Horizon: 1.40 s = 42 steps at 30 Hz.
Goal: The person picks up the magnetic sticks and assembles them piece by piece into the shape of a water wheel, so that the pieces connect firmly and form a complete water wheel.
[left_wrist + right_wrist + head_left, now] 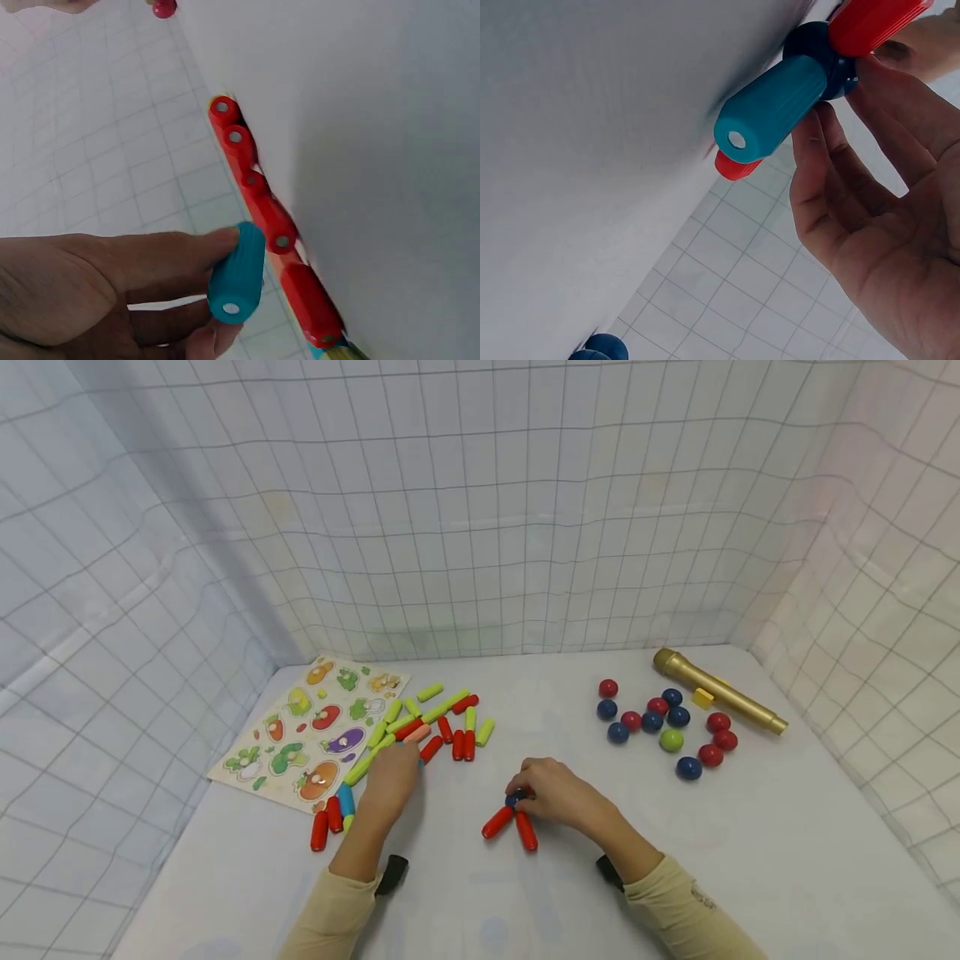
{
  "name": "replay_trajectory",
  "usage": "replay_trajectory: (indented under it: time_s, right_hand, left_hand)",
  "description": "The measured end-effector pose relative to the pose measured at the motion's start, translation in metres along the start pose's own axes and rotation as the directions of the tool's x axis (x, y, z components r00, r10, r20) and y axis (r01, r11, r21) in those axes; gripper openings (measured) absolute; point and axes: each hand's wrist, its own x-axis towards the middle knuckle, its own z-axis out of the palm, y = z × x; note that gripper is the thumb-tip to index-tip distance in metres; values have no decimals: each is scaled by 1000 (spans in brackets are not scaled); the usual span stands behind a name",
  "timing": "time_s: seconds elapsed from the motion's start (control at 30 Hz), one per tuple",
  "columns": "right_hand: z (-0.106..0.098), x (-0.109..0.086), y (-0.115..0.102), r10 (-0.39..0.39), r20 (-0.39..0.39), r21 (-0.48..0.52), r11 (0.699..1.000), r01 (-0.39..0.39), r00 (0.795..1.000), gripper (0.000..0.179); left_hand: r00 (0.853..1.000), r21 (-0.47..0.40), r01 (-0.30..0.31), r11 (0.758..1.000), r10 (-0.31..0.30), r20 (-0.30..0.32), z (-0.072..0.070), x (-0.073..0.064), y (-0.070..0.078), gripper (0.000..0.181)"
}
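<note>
Between thumb and fingers, my left hand (393, 772) pinches a short blue magnetic rod (236, 277) with a silver end. Just past it lie several red rods (309, 304). My right hand (553, 789) holds a dark blue ball (514, 799), its fingertips and thumb on the ball. Two red rods (497, 822) spread from this ball toward me. In the right wrist view another blue rod (769, 112) sticks out from the ball (810, 41); the right hand hides it in the head view.
A vegetable picture sheet (300, 727) lies at left, with green rods (446, 705) and red rods beside it. Loose red, blue and green balls (671, 740) are scattered at right near a gold microphone (716, 689) and a small yellow block (702, 697). Grid-patterned cloth walls (480, 510) surround the table.
</note>
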Motion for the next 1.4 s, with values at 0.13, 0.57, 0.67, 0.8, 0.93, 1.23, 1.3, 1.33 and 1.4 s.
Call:
replay_trajectory:
  time_s: [0.13, 0.57, 0.67, 0.8, 0.93, 1.23, 1.3, 1.33, 1.4]
  right_hand:
    - [0, -1, -2, -6, 0, -25, 1000, 6, 1000, 21]
    - [2, -2, -9, -47, -27, -56, 997, 46, 999, 23]
    - [1, -3, -11, -58, -34, -56, 997, 56, 998, 23]
    - [0, -3, -10, -75, -35, -66, 995, 72, 997, 22]
    - [1, -1, -9, -68, -33, -95, 993, 65, 997, 25]
    - [5, -1, -7, -56, -32, -83, 995, 53, 998, 22]
    - [5, -1, -7, -61, -35, -85, 995, 58, 998, 20]
    - [5, -1, -7, -61, -36, -89, 994, 57, 998, 20]
    - [5, 0, -8, -62, -34, -91, 994, 58, 997, 20]
  left_hand:
    - [997, -101, -65, 993, 68, 27, -4, -7, 19, 22]
    - [911, -74, -397, 915, 402, 86, 17, -17, 60, 12]
    - [908, -75, -405, 911, 411, 83, 18, -16, 62, 12]
    - [909, -71, -402, 913, 408, 90, 20, -16, 65, 12]
    - [915, -66, -385, 920, 390, 101, 22, -16, 67, 12]
    - [913, -67, -389, 919, 394, 103, 21, -18, 67, 11]
    - [917, -113, -366, 924, 379, 126, 18, -16, 62, 17]
    - [925, -139, -340, 930, 357, 129, 16, -15, 59, 21]
    - [952, -163, -274, 948, 292, 92, 9, -12, 47, 30]
